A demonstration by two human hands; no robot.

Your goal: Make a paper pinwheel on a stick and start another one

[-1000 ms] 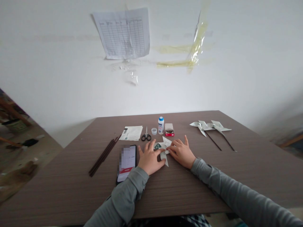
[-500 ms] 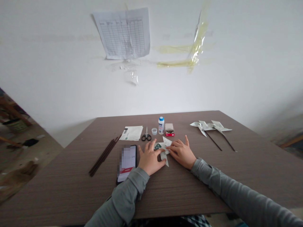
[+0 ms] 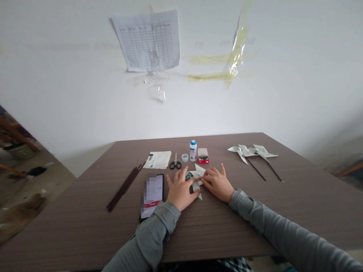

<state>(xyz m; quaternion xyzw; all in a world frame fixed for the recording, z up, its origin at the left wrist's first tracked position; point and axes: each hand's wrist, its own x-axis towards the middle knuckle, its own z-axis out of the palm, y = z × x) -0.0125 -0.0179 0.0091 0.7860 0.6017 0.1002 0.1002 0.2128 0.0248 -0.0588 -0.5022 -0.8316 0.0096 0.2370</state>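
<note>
Plain indoor room with a small craft spot; whether it is a home or a workshop cannot be told. A brown wood-grain surface meets a white wall, where a printed grid sheet is taped up, with yellowed tape strips to its right. The surface holds scissors, a blue-capped bottle and, at right, paper pinwheels on sticks. At left, a bucket-like container and clutter sit on the floor.

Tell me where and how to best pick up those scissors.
For the scissors, the black handle loops look best, approached from the near side, just beyond the left hand. They lie flat with the loops toward the person and the blades pointing toward the wall.
</note>
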